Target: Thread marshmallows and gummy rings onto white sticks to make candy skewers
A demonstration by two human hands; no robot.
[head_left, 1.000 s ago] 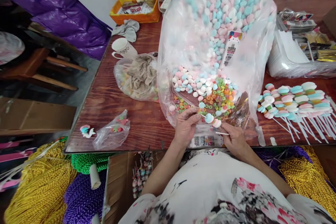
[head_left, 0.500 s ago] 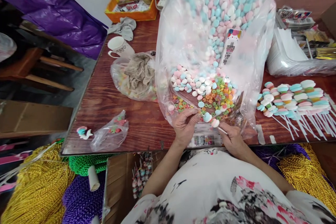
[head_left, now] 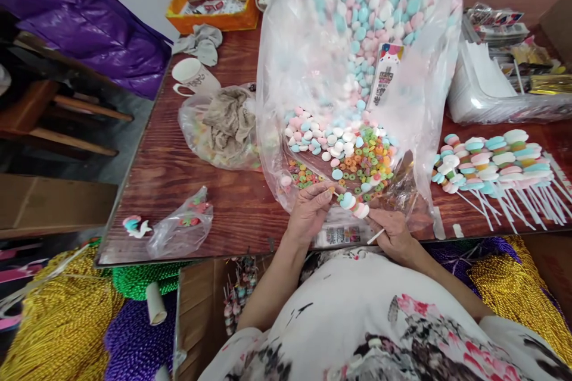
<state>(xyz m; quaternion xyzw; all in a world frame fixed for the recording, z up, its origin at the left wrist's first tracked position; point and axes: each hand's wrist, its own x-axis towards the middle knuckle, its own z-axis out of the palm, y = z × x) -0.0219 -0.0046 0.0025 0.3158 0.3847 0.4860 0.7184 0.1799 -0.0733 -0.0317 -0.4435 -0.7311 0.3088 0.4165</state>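
My right hand (head_left: 391,228) is closed on the white stick of a candy skewer (head_left: 354,205), just below its threaded pieces. Blue, white and pink marshmallow-like sweets and small gummy rings sit along that stick, which slants up to the left. At its upper end, the fingers of my left hand (head_left: 310,209) pinch an orange gummy ring (head_left: 331,190). Whether the ring is on the tip is too small to tell. Just beyond my hands lies a large clear plastic bag (head_left: 306,59) with pastel sweets (head_left: 338,141) and a pile of gummy rings (head_left: 369,158).
Finished-looking skewers (head_left: 496,161) lie in a row at the right, below a clear plastic box (head_left: 467,104). Leftward are a white mug (head_left: 192,76), a bag with a grey cloth (head_left: 230,119), a small bag (head_left: 185,223) and an orange tray (head_left: 214,24). Bead strands (head_left: 67,315) hang below the table.
My left hand now shows an orange ring at the stick's upper end. The skewer's lower stick shows more, angled down to the left from my right hand. The view has shifted slightly.
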